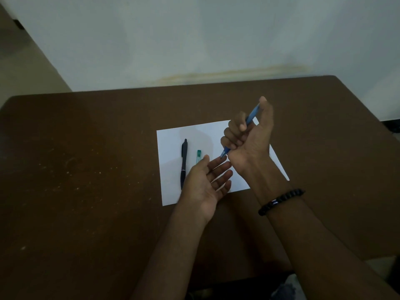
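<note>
One blue pen (pixel 252 114) is sitting tilted in the right hand (pixel 249 139). That hand's fingers are curling round the slim barrel, and the thumb is pressing the upper end. The pen's dark tip is pointing down at the left hand (pixel 205 180), which is lying palm up with straight fingers, holding nothing. One black pen (pixel 184 163) and one small green-topped piece (pixel 198 155) are lying on one white sheet (pixel 173 135) on the brown table (pixel 86 148).

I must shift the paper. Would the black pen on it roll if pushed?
The black pen looks slim and round, so it would probably roll sideways, though what looks like a clip may stop it. Lying flat on the smooth white paper, it might slide.
</note>
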